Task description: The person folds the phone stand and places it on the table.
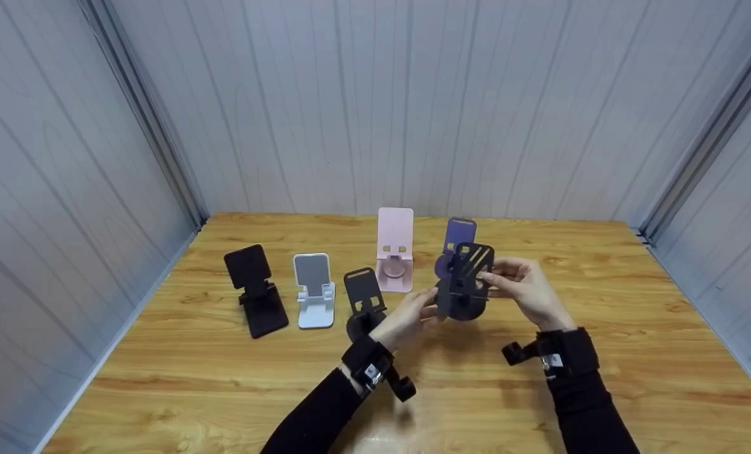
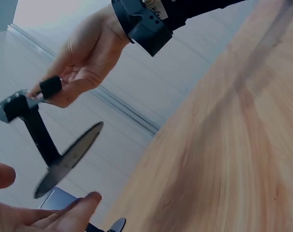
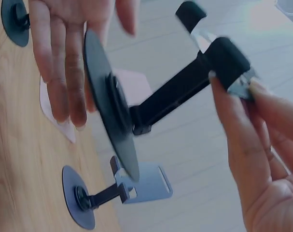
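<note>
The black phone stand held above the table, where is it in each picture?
Head: black phone stand, just right of centre, below the middle.
Left wrist: black phone stand, at the left, its round base tilted.
Right wrist: black phone stand, across the upper middle.
Shared landmark: the purple phone stand, behind it in the head view, bottom left in left wrist, bottom centre in right wrist.

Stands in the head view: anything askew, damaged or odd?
Slightly askew: the far-left black stand sits turned, unlike the squarer white stand beside it. No damage shows, including on the dark stand in the right hand.
</note>
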